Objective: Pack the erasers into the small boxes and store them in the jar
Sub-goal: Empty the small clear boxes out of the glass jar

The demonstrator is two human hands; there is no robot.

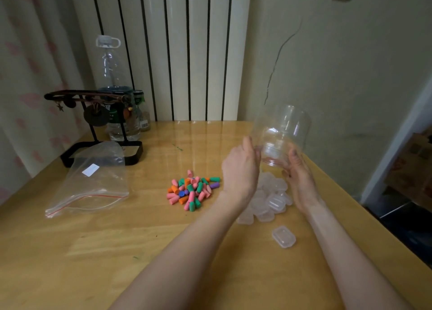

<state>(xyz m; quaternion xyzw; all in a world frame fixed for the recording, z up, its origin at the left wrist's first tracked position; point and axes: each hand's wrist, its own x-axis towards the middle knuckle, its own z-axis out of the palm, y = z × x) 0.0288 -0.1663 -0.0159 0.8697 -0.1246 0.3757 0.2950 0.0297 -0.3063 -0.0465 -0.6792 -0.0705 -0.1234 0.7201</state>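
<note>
Well, from the head camera, the person is holding the jar (281,134) up off the table (117,251), over at the right side, with both hands wrapped round its lower end. The left hand (240,169) is gripping one side, thumb lying up the wall; the right hand (300,176) is gripping the other, fingers curling round the threaded neck. The jar is tilting, mouth end down toward the hands, and it is looking empty.

Just under it the boxes (271,200) are lying in a loose heap, and one box (284,236) is sitting apart, nearer the person. The erasers (192,190) are lying in a bright pile just to the left of the left hand, none of them packed yet, so I'd say the task is only beginning.

The jar is looking like thin clear plastic: light, smooth, probably a bit slippery, and likely to flex if squeezed mid-wall, so holding it at the stiffer neck seems sound. The erasers are looking small, soft and grippy, fit for a fingertip pinch. The boxes are looking light and slick, best taken by their short edges.

Further left a zip bag (91,181) is lying flat, with a black stand (102,155) and a bottle (109,76) behind it.
</note>
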